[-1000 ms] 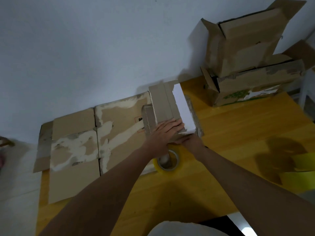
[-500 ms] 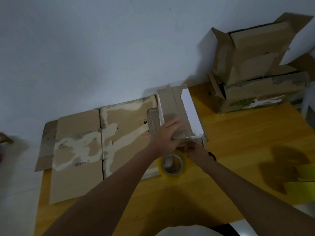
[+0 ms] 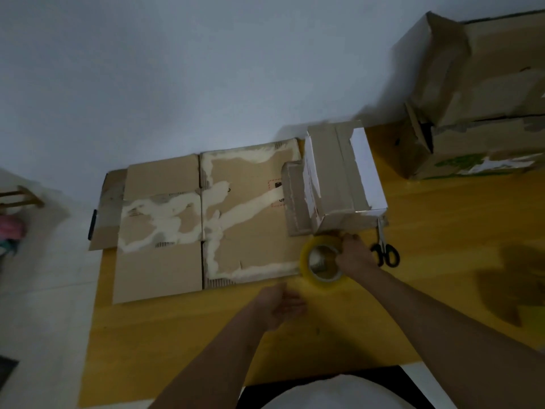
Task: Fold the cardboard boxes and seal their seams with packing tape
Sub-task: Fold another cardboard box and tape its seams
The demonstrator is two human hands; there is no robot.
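Against a pale wall, a yellow table (image 3: pixel 177 335) carries the work. Taping is judged to be the step in hand: the tape roll (image 3: pixel 323 259) is gripped by the right hand (image 3: pixel 354 256) just in front of the small box (image 3: pixel 339 178), which stands at the back of the table with its flaps folded over. The left hand (image 3: pixel 283 304) is held relaxed and holds nothing, near the table's front. Next, the tape's free end would need to be found and drawn across a seam. Scissors (image 3: pixel 385 252) lie beside the roll. A flat box (image 3: pixel 206 214) lies unfolded to the left. What the two stacked boxes (image 3: pixel 477 113) at the right contain cannot be seen
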